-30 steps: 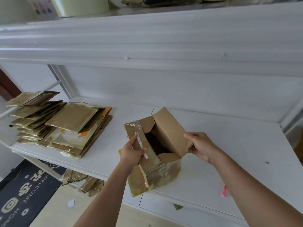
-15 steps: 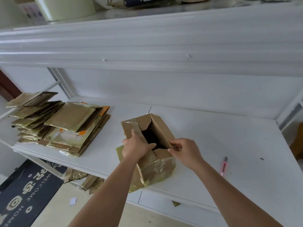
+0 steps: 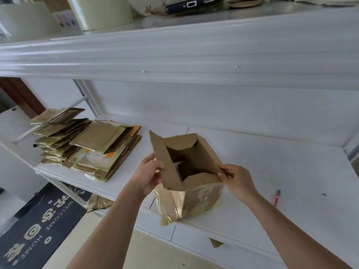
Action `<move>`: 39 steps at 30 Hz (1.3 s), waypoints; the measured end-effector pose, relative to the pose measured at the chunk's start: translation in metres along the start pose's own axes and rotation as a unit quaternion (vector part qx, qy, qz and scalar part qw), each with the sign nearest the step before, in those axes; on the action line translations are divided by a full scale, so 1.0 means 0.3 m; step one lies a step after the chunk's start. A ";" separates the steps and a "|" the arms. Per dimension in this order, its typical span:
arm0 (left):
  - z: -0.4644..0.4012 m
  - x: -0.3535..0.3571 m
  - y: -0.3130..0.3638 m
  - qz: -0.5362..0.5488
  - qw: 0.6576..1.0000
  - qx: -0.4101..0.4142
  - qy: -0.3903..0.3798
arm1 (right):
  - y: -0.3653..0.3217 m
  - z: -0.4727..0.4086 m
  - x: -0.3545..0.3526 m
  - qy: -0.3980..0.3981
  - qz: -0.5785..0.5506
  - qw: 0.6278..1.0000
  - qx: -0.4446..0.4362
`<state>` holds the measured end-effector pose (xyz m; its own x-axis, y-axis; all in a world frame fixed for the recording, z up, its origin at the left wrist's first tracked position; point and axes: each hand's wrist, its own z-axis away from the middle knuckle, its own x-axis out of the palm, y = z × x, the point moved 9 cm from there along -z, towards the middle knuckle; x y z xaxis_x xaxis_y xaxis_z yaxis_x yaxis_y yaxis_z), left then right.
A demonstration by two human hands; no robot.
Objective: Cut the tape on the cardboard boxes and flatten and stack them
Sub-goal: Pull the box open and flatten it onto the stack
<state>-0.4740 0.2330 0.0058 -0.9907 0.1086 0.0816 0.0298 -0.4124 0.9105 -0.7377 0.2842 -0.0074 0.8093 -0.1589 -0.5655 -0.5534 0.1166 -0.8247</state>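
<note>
Doormat at 8 o'clock on the floor, dark, "WELCOME HOME" lettering. Stack of flattened boxes at 9 o'clock on the white shelf, glossy tape on most pieces, orange patches showing, pile loosely fanned. One taped scrap hangs below the shelf edge, just under the stack.

Left hand near centre, fingers and thumb pinching the left top flap of the cardboard box; flap stands up and tilted outward. Box sits at 6 o'clock of the shelf, at its front edge, lower corner overhanging. Top is open, all flaps spread, inside dark, looks empty. Lower walls wrapped in shiny yellowish tape. Well apart from the stack.

Right hand just right of the box, fingers curled, pinching the edge of the right flap.

Pink utility knife at 4 o'clock on the shelf, right of the right forearm, touching nothing else. Small triangular tape scrap on the shelf front below the box.

Upper ledge at 12 o'clock: phone lying flat, pale tape rolls to its left.
</note>
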 end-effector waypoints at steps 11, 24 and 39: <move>0.017 0.107 -0.026 0.324 0.945 0.030 -0.025 | 0.021 -0.040 -0.032 0.064 -0.210 0.963 0.159; 0.054 -0.032 -0.223 -0.042 0.974 -0.082 0.208 | -0.060 -0.079 0.020 0.050 -0.171 0.980 0.086; -0.076 -0.094 0.118 -0.389 0.874 0.168 0.237 | -0.127 -0.001 0.029 0.011 -0.039 0.999 -0.030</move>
<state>-0.4479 0.1949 0.0265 -0.6702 -0.1823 -0.7195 -0.7187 -0.0828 0.6904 -0.7094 0.2780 0.0191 0.8461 -0.1863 -0.4995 -0.5006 0.0444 -0.8645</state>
